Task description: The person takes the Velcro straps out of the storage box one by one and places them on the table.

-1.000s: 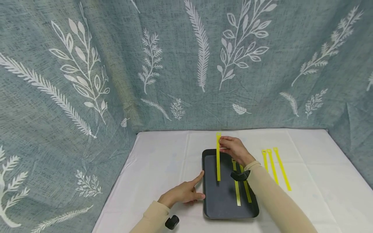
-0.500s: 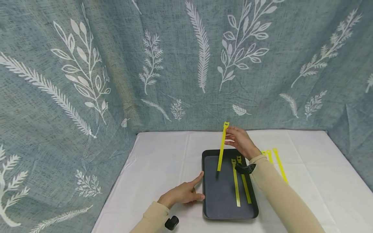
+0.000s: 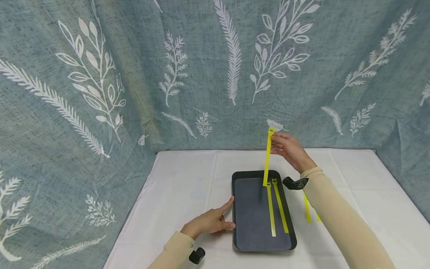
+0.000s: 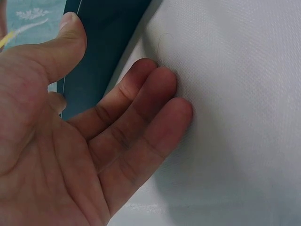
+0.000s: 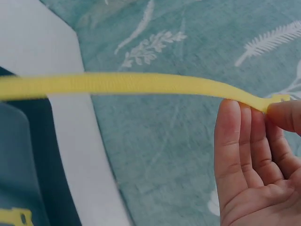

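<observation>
Between thumb and fingers my right hand (image 3: 290, 150) pinches a yellow cable tie (image 3: 267, 158) near its slotted head. The tie hangs down over the far end of a dark rectangular tray (image 3: 248, 220); in the right wrist view the strap (image 5: 141, 84) bends slightly. Two more yellow cable ties lie side by side in the tray's right half, a left one (image 3: 271, 215) and a right one (image 3: 281, 211). My left hand (image 3: 209, 224) touches the tray's left wall with extended index finger and thumb; its other fingers (image 4: 162, 127) are loosely bent, holding nothing.
Right of the tray, more yellow cable ties (image 3: 307, 209) lie on the white tablecloth (image 3: 188, 179), mostly hidden by my right forearm (image 3: 339, 216). A blue-green leaf-patterned curtain (image 3: 208, 74) hangs behind the table and along its sides.
My right hand has lifted the cable tie and carried it rightward and away, from the tray's left half to its far end. The left hand and tray have stayed put.
</observation>
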### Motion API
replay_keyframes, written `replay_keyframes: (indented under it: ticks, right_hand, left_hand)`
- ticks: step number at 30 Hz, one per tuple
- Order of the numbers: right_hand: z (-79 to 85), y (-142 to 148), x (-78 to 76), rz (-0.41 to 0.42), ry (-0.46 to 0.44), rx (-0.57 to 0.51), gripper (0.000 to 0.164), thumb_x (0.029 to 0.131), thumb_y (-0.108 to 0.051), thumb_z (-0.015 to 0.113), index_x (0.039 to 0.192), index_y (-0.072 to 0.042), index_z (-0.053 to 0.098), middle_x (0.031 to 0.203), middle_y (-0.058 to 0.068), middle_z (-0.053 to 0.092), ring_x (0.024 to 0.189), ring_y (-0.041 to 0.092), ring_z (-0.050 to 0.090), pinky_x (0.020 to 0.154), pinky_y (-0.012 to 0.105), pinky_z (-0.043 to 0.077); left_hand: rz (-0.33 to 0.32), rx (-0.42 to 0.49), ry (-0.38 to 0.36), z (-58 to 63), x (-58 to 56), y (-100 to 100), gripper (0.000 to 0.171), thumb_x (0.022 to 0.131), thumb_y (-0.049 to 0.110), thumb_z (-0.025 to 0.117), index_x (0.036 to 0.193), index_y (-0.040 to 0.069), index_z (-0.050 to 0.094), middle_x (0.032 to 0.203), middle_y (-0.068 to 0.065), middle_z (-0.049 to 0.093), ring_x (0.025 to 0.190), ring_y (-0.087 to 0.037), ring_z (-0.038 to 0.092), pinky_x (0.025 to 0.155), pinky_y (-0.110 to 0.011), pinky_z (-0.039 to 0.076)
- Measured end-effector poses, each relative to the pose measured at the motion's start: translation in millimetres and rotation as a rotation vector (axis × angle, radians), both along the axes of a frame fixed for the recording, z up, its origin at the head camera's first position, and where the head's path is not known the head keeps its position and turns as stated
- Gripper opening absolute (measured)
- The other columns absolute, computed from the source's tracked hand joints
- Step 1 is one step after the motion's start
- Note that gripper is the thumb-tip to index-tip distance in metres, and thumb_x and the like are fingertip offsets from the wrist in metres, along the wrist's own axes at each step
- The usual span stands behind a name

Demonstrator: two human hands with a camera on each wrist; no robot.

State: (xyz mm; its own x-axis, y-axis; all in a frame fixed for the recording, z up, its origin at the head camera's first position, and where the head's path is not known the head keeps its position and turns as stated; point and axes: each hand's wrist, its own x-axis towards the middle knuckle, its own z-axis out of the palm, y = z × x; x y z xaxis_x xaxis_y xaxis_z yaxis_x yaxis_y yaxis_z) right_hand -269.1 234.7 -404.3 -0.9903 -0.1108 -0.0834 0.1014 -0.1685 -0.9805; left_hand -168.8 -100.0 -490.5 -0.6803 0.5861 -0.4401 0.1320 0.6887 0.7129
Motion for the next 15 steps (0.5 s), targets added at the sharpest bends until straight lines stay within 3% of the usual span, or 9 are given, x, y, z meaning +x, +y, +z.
replay_keyframes:
  ticks: [6,15]
  right_hand:
    - [11.0,22,3.1,-0.017,0.021,-0.029,0.019,0.105,-0.023,0.056,0.118,-0.008,0.056,0.100,-0.004,0.066,0.090,0.009,0.065,0.082,0.024,0.058]
    - [23.4,62,15.9,-0.053,0.026,0.020,0.021,0.105,-0.027,0.056,0.118,-0.010,0.054,0.100,-0.007,0.065,0.090,0.008,0.066,0.079,0.024,0.057]
  left_hand:
    - [-0.004,0.001,-0.004,-0.3,0.2,0,0.089,0.096,0.035,0.070,0.164,0.031,0.012,0.077,-0.007,0.066,0.062,-0.019,0.057,0.055,-0.030,0.046]
    - [-0.005,0.008,-0.002,0.2,1.0,-2,0.089,0.096,0.035,0.070,0.164,0.031,0.012,0.076,-0.006,0.066,0.062,-0.019,0.056,0.055,-0.030,0.045]
